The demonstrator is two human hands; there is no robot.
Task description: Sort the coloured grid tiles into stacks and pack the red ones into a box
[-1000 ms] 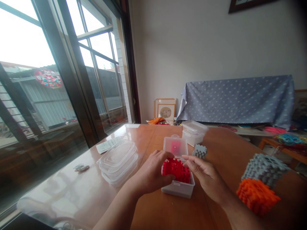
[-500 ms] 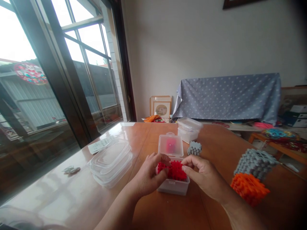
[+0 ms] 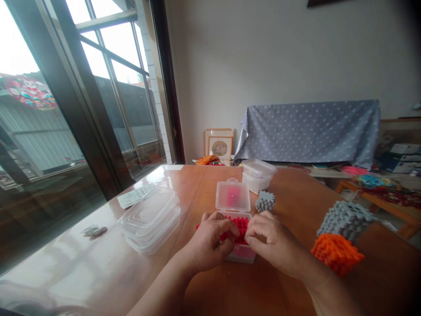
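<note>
A small clear plastic box stands on the table with its hinged lid tipped back. Red interlocking plastic blocks with notched edges sit inside it. My left hand is curled over the box's left side, closed on red blocks that show beneath its fingers and past its far edge. Over the right side, my right hand has thumb and fingers pinched together by the red blocks; whatever lies between those fingertips is hidden.
Grey blocks stand behind my right hand. Farther right are a grey stack and an orange stack. Clear lids, a paper sheet and a small packet lie left. A lidded container stands behind.
The red blocks between my hands sit lower in the box. My left hand has shifted over the box's left side with red blocks under it; my right fingers have drawn together and moved left.
</note>
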